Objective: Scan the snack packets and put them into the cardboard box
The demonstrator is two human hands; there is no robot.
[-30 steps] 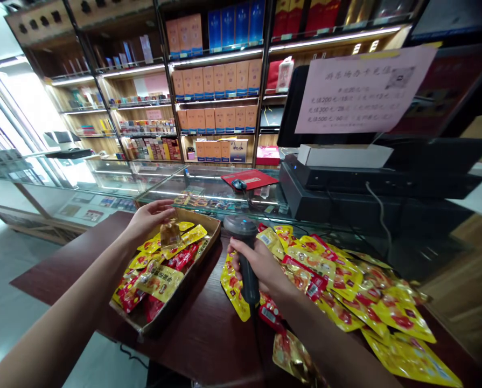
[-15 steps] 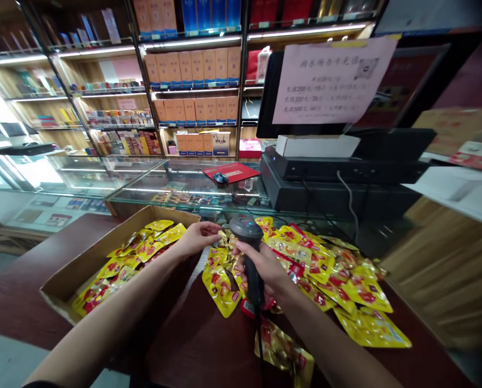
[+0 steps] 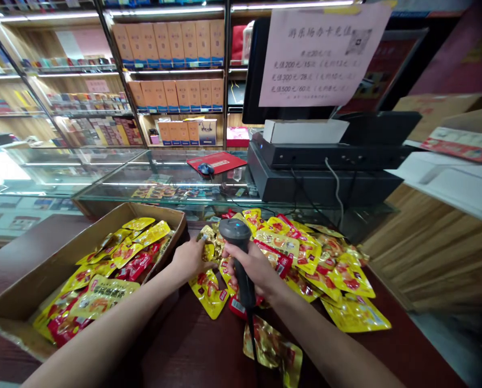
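Two hands [image 3: 190, 261] [image 3: 252, 269] work above the surface [image 3: 188, 345]. The right fingers [image 3: 249, 264] close around a handheld barcode scanner [image 3: 235, 231]; the left fingers [image 3: 204, 262] curl narrow at a gold snack packet [image 3: 207, 242], grip unclear. Loose yellow packets [image 3: 309, 264] lie beyond the right fingers, a cardboard tray [image 3: 155, 213] left of the left fingers.

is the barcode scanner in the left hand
No, the handheld barcode scanner is gripped in the right hand, with the left hand beside it at the foil snack packets.
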